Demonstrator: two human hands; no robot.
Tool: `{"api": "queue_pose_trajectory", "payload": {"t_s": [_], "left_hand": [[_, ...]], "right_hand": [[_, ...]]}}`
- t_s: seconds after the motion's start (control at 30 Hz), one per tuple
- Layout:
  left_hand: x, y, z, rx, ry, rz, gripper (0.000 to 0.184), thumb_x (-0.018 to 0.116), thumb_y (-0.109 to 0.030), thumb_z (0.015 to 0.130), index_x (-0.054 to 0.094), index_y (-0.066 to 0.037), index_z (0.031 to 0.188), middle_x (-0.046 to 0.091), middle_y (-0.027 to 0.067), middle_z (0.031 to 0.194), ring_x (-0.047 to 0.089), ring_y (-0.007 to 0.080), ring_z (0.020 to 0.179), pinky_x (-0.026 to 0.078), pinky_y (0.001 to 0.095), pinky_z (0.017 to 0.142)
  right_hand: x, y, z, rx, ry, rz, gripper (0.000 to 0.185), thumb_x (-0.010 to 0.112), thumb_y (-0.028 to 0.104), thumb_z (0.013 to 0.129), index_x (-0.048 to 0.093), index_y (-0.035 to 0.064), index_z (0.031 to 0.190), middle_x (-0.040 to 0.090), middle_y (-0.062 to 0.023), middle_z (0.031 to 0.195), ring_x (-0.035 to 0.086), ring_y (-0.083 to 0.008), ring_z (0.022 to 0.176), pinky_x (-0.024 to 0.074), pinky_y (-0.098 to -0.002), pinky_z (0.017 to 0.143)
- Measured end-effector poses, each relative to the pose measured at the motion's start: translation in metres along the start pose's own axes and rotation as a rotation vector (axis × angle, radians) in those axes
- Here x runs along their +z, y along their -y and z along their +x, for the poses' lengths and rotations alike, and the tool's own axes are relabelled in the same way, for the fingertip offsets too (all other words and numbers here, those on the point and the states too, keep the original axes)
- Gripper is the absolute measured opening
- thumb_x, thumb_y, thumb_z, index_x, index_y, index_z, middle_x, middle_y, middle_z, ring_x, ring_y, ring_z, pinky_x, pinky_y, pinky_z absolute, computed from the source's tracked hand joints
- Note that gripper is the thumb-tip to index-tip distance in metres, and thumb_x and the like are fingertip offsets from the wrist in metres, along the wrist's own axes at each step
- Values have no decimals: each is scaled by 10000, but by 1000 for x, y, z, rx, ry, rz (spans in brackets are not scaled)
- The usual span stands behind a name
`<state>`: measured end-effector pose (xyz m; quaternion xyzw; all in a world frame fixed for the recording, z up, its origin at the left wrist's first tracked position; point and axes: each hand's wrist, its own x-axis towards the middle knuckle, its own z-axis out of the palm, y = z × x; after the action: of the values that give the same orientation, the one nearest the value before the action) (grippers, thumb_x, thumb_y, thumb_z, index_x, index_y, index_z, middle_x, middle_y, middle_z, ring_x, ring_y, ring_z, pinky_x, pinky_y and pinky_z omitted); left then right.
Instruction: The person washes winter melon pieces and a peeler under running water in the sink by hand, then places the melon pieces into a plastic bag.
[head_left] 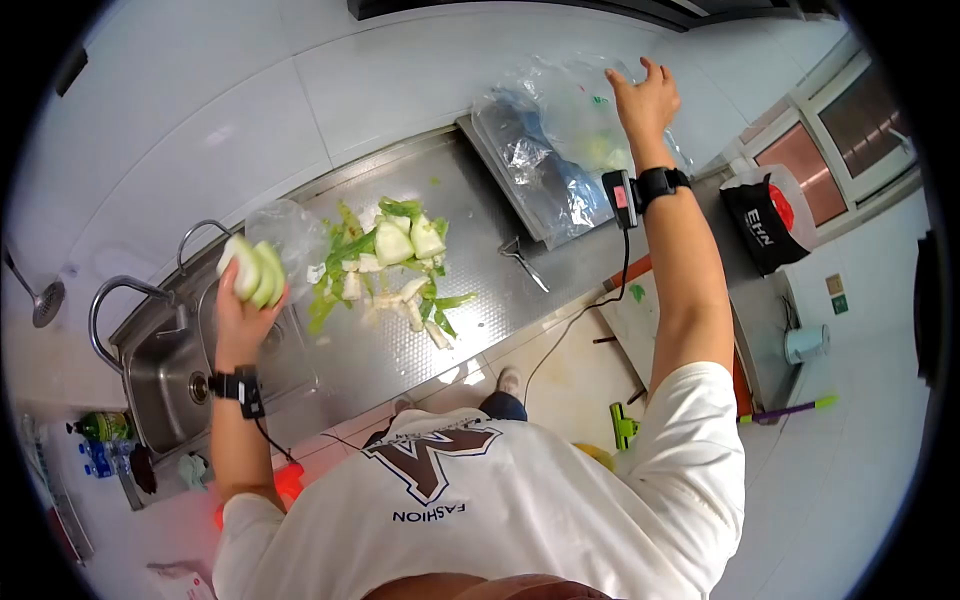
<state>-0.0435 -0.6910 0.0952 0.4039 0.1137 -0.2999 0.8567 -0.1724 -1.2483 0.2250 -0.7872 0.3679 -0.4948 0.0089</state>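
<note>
My left hand [248, 312] is above the sink side of the counter, its fingers wrapped round pale green vegetable pieces [262, 275] that look peeled. My right hand [648, 105] reaches to the back right with fingers apart, over the edge of a clear plastic bag [560, 130]; I see nothing in its grasp. Between the hands, a heap of green and white peelings [350, 245] lies on the steel counter, with pale peeled chunks [394, 243] on top. A metal peeler [525, 266] rests to the right of the heap.
A steel sink [165, 385] with a curved tap [105, 300] is at the left. Another thin clear bag [287, 232] lies beside it. A metal tray [500, 185] sits under the right-hand bag. Wrist cables hang from both arms; a black bag [765, 225] stands far right.
</note>
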Motion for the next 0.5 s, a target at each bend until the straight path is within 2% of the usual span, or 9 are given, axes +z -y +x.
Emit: {"api": "queue_pose_trajectory", "payload": {"t_s": [0.13,0.2,0.23,0.3,0.33,0.4,0.43,0.5], "left_hand": [[131,46,17,-34,96,57,380,591,-377,858,514,-184,1177,564,43,1159,526,246,1089,418,485,918],[199,72,25,-17,165,89,396,593,-373,859,501,-180,1193,560,55,1161,526,257,1090,424,505,912],[233,86,30,-6,217,99,407,595,-372,859,493,-177,1201,558,62,1162,527,263,1088,430,517,905],[306,118,37,40,313,138,414,584,-381,864,495,-163,1205,549,75,1167,532,265,1085,456,511,891],[340,135,44,34,391,141,428,585,-385,862,489,-157,1211,547,80,1166,534,270,1084,461,520,888],[397,168,65,-6,508,145,458,592,-393,855,480,-142,1221,547,95,1164,538,277,1084,469,534,886],[419,188,78,-35,550,142,474,597,-397,850,478,-133,1225,548,105,1164,540,278,1085,471,539,885],[455,229,97,-107,545,176,493,603,-399,845,472,-121,1231,553,115,1162,548,280,1075,479,530,879]], "right_hand": [[21,-25,23,13,202,-125,631,735,379,679,549,136,1230,462,-163,1324,452,-337,1187,400,-416,953],[29,-53,38,-5,557,-75,545,699,375,716,587,107,1177,620,-165,1109,579,-310,1043,468,-416,864],[33,-68,43,-17,559,-61,545,699,375,716,587,107,1177,620,-165,1109,579,-310,1043,468,-416,864],[35,-105,42,-150,540,200,428,611,380,805,627,60,1089,675,-158,854,650,-276,741,514,-394,731],[23,-114,42,-150,542,210,428,611,380,805,627,60,1089,675,-158,854,650,-276,741,514,-394,731],[-11,-119,32,170,747,579,401,503,371,893,648,23,1028,665,-131,761,615,-206,584,508,-348,562],[-15,-129,28,175,741,589,401,503,371,893,648,23,1028,665,-131,761,615,-206,584,508,-348,562],[-19,-148,23,252,773,895,479,404,416,953,560,46,1214,662,-106,894,589,-107,579,410,-220,421]]}}
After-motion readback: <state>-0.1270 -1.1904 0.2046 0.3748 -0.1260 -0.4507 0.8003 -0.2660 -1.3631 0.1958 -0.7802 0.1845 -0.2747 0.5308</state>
